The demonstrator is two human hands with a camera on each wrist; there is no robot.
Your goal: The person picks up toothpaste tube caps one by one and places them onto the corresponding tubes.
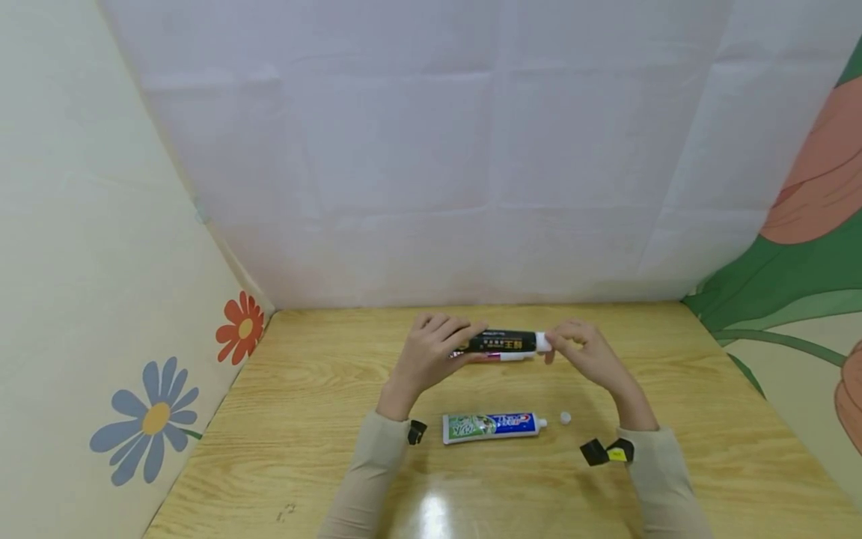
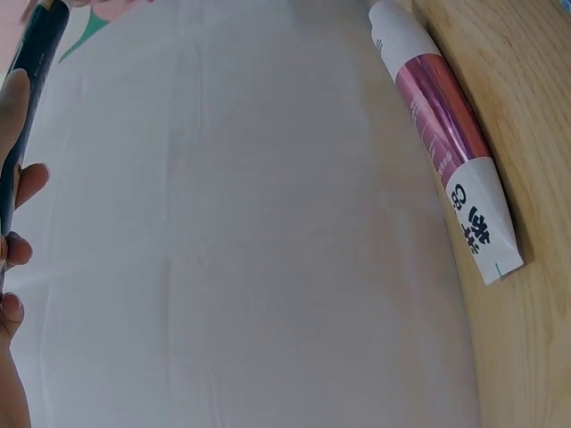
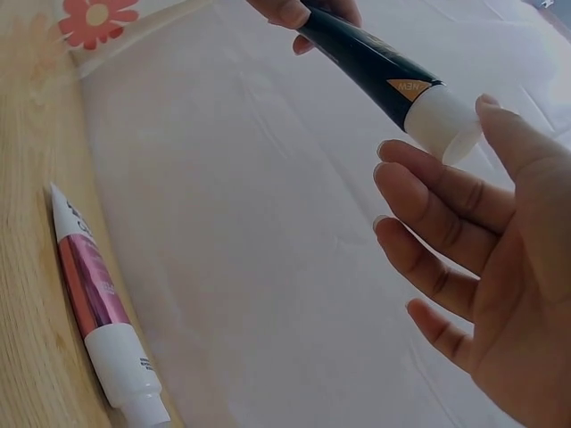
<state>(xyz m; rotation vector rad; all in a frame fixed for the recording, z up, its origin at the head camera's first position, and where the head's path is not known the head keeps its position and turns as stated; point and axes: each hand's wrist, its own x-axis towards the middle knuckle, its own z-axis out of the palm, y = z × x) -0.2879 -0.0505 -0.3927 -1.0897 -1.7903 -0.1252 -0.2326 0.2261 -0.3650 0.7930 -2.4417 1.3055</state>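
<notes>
A black tube (image 1: 501, 341) with a white cap (image 1: 543, 342) is held level above the wooden table (image 1: 673, 389). My left hand (image 1: 450, 340) grips the tube's tail end. My right hand (image 1: 560, 343) pinches the cap between thumb and forefinger. In the right wrist view the cap (image 3: 439, 118) sits on the tube, with the thumb touching its edge and the other fingers (image 3: 428, 183) spread loosely below. Under the black tube a pink and white tube (image 1: 503, 357) lies on the table; this pink tube (image 2: 446, 134) (image 3: 94, 294) shows in both wrist views.
Nearer to me lies a green and blue toothpaste tube (image 1: 490, 427), with a small loose white cap (image 1: 566, 418) to its right. White sheeting (image 1: 471, 187) backs the table. Flower decals (image 1: 241, 328) mark the left wall.
</notes>
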